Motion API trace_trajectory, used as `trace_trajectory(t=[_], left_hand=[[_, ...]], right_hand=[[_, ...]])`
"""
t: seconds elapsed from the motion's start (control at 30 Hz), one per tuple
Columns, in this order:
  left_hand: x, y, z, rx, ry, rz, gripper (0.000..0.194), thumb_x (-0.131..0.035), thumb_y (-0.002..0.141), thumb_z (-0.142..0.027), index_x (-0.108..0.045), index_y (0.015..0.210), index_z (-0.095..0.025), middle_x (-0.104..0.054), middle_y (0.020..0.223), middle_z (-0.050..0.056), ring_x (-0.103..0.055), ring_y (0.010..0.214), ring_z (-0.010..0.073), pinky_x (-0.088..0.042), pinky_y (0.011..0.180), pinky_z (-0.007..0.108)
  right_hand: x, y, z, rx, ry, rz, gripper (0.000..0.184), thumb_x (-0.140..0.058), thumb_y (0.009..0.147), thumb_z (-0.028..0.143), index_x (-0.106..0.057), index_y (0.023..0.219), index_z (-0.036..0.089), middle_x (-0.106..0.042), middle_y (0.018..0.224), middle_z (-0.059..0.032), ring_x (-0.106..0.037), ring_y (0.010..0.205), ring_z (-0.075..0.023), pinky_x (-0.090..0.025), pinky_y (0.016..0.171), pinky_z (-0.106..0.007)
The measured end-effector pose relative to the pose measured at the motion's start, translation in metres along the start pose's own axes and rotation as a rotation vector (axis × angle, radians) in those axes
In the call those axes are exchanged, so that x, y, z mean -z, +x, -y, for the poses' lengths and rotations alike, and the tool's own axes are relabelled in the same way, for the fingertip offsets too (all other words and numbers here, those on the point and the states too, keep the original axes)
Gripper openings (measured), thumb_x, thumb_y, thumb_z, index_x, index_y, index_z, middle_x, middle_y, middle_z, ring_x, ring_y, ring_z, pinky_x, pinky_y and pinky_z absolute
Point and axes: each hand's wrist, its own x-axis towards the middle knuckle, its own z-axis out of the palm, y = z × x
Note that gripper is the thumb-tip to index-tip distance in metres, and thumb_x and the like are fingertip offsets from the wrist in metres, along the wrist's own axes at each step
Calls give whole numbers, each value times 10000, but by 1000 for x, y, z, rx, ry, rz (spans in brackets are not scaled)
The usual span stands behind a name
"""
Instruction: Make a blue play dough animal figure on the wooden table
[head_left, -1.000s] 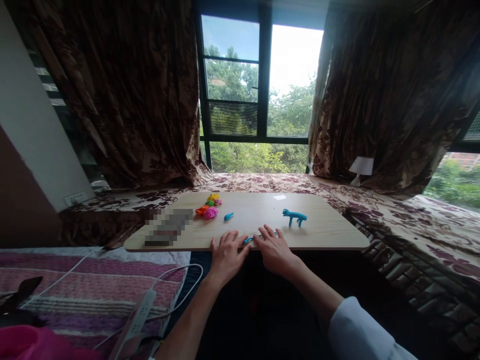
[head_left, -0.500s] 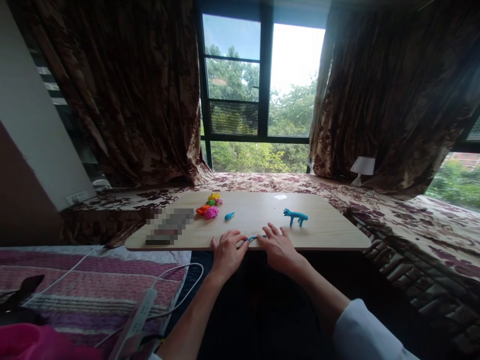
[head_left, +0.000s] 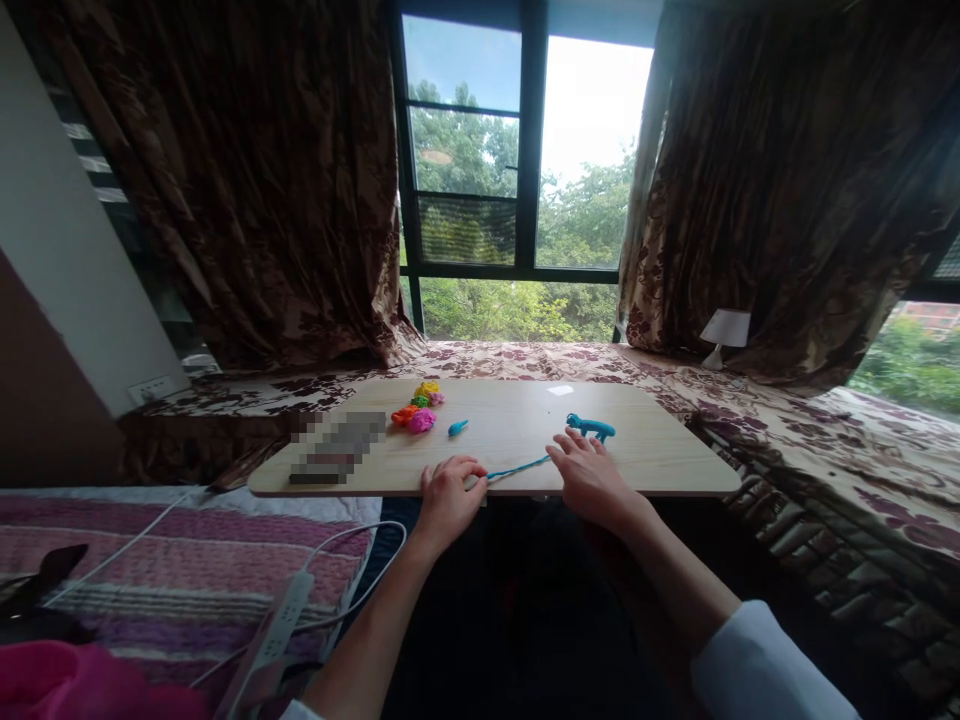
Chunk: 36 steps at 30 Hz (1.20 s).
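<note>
A thin blue strand (head_left: 517, 468), twisted-looking like a cord of modelling clay, runs nearly straight between my hands near the table's front edge. My left hand (head_left: 452, 495) has its fingers curled and pinches the strand's left end. At the right end, my right hand (head_left: 592, 475) holds the strand at its fingertips, the other fingers fairly outstretched; its thumb is hidden. Just beyond my right hand stands a blue four-legged animal figure (head_left: 592, 428), its legs partly covered by my fingers. A small blue teardrop-shaped piece (head_left: 457, 428) lies beyond my left hand.
Orange, pink, green and yellow lumps (head_left: 421, 420) cluster at the table's back left. A blurred-out flat item (head_left: 337, 450) lies at the left of the pale table (head_left: 510, 400). A white scrap (head_left: 560, 390) sits at the back. A power strip (head_left: 277, 625) is on the bed; a lamp (head_left: 724, 330) stands right.
My right hand has moved right and slightly away from my left, towards the animal figure. More of the blue strand now shows between the hands. The left hand has shifted slightly left.
</note>
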Motion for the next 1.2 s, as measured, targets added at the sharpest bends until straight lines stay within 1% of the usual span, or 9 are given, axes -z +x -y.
trace_trajectory(t=[0.2, 0.37, 0.47, 0.57, 0.73, 0.87, 0.97, 1.07, 1.2], left_hand=[[2, 0, 4, -26, -29, -6, 132, -538, 726, -245, -661, 776, -236, -657, 1026, 21, -554, 1011, 197, -298, 975, 395], [0, 0, 6, -41, -41, -5, 117, -547, 722, -262, -658, 754, -244, -660, 1014, 18, -555, 1018, 200, -295, 978, 392], [0, 0, 6, -43, -50, -5, 112, -556, 718, -282, -656, 751, -245, -653, 1031, 24, -549, 1027, 209, -292, 977, 399], [0, -1, 5, -45, -54, -15, 112, -559, 713, -277, -653, 763, -242, -648, 1042, 31, -545, 1032, 218, -286, 977, 414], [3, 0, 7, -63, -65, -10, 107, -554, 712, -267, -652, 747, -243, -658, 1015, 23, -561, 1005, 206, -302, 968, 403], [2, 1, 8, -56, -80, -15, 114, -551, 707, -260, -654, 751, -239, -657, 1019, 28, -555, 1015, 202, -306, 969, 390], [2, 0, 8, -51, -88, -21, 118, -547, 705, -255, -654, 753, -237, -658, 1017, 30, -552, 1018, 202, -309, 966, 387], [1, 0, 8, -56, -90, -17, 116, -546, 703, -253, -653, 745, -238, -661, 1013, 25, -559, 1008, 199, -311, 965, 384], [1, 0, 9, -63, -88, -14, 120, -543, 703, -251, -653, 749, -236, -657, 1021, 28, -557, 1014, 203, -309, 965, 389]], right_hand=[[-10, 4, 7, 52, 15, 33, 563, -430, 730, 125, -430, 1273, 270, -372, 1363, -87, -214, 1303, -276, -190, 989, -489], [-22, 0, 17, 74, 23, 32, 513, -397, 781, 156, -425, 1285, 248, -355, 1371, -112, -177, 1317, -285, -128, 1005, -514], [-23, -5, 19, 90, 16, 16, 485, -374, 809, 172, -421, 1288, 235, -348, 1373, -120, -149, 1325, -281, -92, 1015, -513], [-21, 3, 22, 90, 11, 10, 448, -371, 809, 170, -467, 1245, 212, -376, 1347, -135, -165, 1317, -285, -103, 1011, -515], [-15, 21, 9, 63, 18, 18, 470, -386, 774, 135, -478, 1229, 211, -443, 1284, -130, -233, 1288, -287, -192, 979, -508], [-14, 18, -10, 38, 15, 44, 534, -400, 742, 100, -460, 1252, 245, -420, 1319, -104, -244, 1284, -279, -232, 961, -483], [-17, 8, -12, 42, 7, 50, 516, -401, 754, 115, -472, 1242, 270, -403, 1336, -87, -233, 1290, -275, -217, 969, -480], [-22, -2, -8, 40, 2, 42, 537, -412, 755, 123, -435, 1277, 249, -394, 1340, -105, -200, 1303, -282, -180, 983, -493], [-24, -2, -4, 35, 1, 35, 524, -417, 768, 142, -424, 1283, 235, -390, 1339, -121, -180, 1309, -289, -154, 986, -508]])
